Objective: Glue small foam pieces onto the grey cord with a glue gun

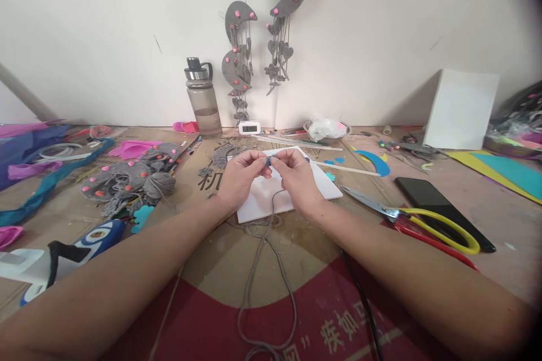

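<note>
Blue scrap (269,161) at frame centre, above white board (261,203). Pinched between fingertips of left hand (240,175) and right hand (300,176); neither clearly nearer. Long axis too small to read. Grey yarn (273,203) trails below right hand, looping toward bottom centre.

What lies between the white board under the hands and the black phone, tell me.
The scissors, their blade tips towards the white board and their handles beside the phone; the head view shows it.
</note>
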Demonstrator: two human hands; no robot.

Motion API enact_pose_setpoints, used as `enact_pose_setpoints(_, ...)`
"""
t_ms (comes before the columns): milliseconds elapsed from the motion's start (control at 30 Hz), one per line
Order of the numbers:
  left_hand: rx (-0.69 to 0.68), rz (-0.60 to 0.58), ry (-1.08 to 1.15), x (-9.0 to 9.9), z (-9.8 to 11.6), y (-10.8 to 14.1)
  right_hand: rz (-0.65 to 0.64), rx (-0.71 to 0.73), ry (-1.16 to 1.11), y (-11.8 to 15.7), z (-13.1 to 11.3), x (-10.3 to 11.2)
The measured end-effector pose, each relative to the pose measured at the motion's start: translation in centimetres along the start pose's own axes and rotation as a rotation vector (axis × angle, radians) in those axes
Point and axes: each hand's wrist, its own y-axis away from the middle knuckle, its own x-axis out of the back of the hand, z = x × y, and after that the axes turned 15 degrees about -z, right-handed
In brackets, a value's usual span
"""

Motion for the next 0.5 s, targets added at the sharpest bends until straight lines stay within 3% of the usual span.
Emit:
enact_pose_setpoints(133, 0.026, -0.008, -0.007, -0.06, 0.02, 0.01, -0.055, -0.013, -0.033, -0.13, 0.07, 0.14)
enact_pose_setpoints(300, 0.039, 0.020, -0.045, -0.18, -0.08, 0.15, -0.021, 0.034, 0.017, -0.20, 0.22, 0.20)
enact_pose_setpoints(500, 0.066, -0.030, 0.091, -0.26, 0.22, 0.17, -0.017, 0.035, 0.100, -0.17, 0.12, 0.27)
